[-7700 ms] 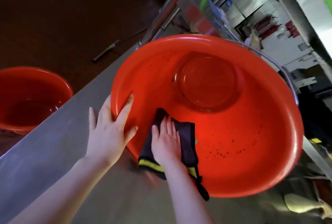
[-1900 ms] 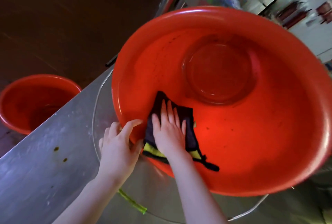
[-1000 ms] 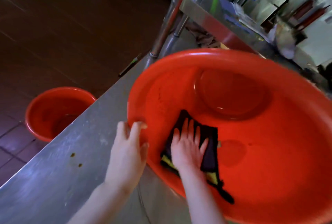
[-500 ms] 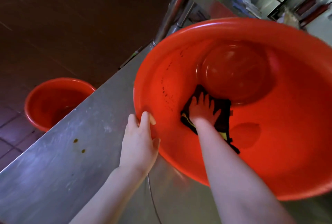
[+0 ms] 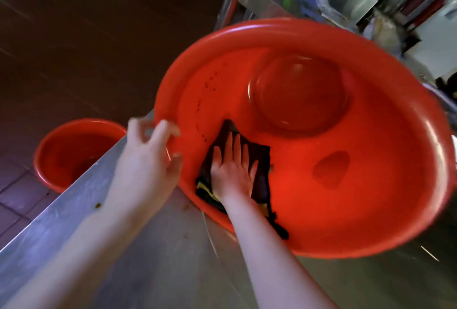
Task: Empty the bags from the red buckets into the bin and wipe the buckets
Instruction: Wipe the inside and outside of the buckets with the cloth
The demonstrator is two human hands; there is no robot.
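In the head view, a big red bucket (image 5: 358,197) sits tilted on a steel counter (image 5: 148,259), its mouth turned toward the person. The right hand (image 5: 233,172) lies flat with fingers spread, pressing a dark cloth (image 5: 263,160) with a yellow edge against the bucket's near inside wall. The left hand (image 5: 150,160), blurred, curls its fingers and thumb over the bucket's left rim, and a second red bucket (image 5: 74,150) stands on the tiled floor beyond the counter's edge.

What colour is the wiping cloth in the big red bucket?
The dark fabric cloth is near-black with a yellow edge stripe; head view shows it best.
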